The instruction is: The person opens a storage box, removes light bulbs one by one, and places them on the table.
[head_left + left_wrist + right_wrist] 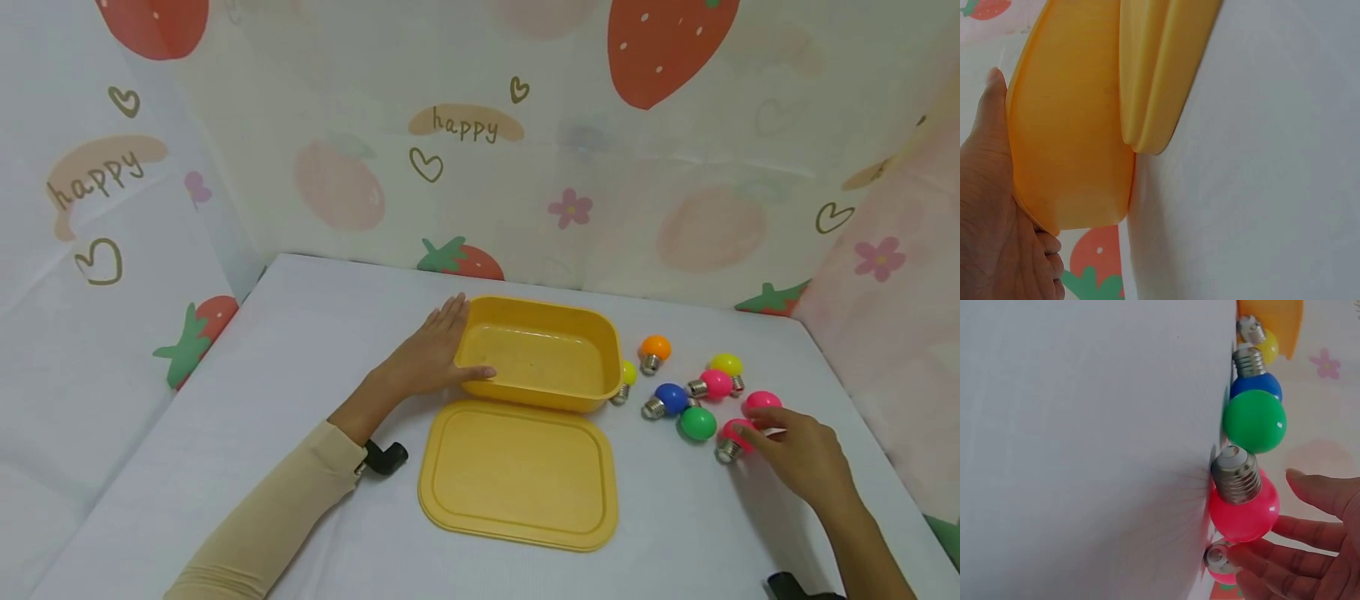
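Observation:
A yellow plastic box stands uncovered in the middle of the table. My left hand rests against its left end, fingers straight along the rim and thumb over the near corner; the left wrist view shows the palm at the box's wall. To the right, my right hand reaches over a pink light bulb. In the right wrist view, its thumb stands apart from that bulb's pink globe, and the fingers reach behind it. Another pink bulb lies just beyond the fingertips.
The matching yellow lid lies flat in front of the box. Between box and right hand are blue, green, orange, yellow and pink bulbs. One yellow bulb sits beside the box's right wall.

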### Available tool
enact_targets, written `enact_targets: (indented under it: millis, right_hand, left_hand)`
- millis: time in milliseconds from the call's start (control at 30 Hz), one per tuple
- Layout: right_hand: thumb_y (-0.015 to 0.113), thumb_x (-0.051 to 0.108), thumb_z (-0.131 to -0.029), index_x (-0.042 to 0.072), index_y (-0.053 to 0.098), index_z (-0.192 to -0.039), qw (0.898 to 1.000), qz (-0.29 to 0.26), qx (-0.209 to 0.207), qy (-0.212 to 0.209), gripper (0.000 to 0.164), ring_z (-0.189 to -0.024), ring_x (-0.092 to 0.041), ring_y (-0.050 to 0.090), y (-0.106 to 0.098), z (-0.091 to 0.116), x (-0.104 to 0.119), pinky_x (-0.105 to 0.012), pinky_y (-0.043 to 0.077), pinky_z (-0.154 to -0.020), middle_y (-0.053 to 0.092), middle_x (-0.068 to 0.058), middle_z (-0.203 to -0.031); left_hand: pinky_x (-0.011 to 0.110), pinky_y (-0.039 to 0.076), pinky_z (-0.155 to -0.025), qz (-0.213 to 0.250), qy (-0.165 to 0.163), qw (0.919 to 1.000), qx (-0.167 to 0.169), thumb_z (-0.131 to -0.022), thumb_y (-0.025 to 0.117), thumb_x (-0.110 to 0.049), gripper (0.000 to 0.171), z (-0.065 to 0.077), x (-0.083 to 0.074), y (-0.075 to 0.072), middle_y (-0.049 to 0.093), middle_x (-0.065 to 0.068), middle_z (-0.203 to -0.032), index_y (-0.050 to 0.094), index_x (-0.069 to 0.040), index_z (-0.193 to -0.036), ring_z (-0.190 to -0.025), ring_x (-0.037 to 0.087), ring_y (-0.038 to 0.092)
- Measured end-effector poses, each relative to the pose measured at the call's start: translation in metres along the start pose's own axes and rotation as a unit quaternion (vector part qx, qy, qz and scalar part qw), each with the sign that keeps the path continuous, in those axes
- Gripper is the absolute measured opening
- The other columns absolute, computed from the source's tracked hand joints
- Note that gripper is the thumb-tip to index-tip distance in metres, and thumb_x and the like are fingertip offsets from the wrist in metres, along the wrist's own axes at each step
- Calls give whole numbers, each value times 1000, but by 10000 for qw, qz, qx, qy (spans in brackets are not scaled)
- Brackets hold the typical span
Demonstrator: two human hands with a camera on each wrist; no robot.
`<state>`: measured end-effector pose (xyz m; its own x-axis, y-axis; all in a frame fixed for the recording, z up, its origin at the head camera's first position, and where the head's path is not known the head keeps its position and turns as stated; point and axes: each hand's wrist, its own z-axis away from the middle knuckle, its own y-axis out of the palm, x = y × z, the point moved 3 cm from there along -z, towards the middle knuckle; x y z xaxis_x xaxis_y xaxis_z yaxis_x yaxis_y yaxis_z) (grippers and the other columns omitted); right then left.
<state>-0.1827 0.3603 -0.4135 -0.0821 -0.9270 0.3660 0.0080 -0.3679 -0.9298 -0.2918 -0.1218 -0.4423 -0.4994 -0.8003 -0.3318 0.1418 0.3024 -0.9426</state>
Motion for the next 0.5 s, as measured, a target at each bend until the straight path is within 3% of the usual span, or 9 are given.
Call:
enact_targets:
  millis: [500]
  right_hand:
    - [66,42,-97,-10,60,-127,9993,265,26,281,61,-96,-49,61,-11,-4,6,-41,56,-55,64,-35,-110]
  left_hand:
    - [47,3,-125,-150,-32,9998,93,-90,40,-82,119,0,2,-5,-6,19,-169,-3,3,-160,-156,29,-4]
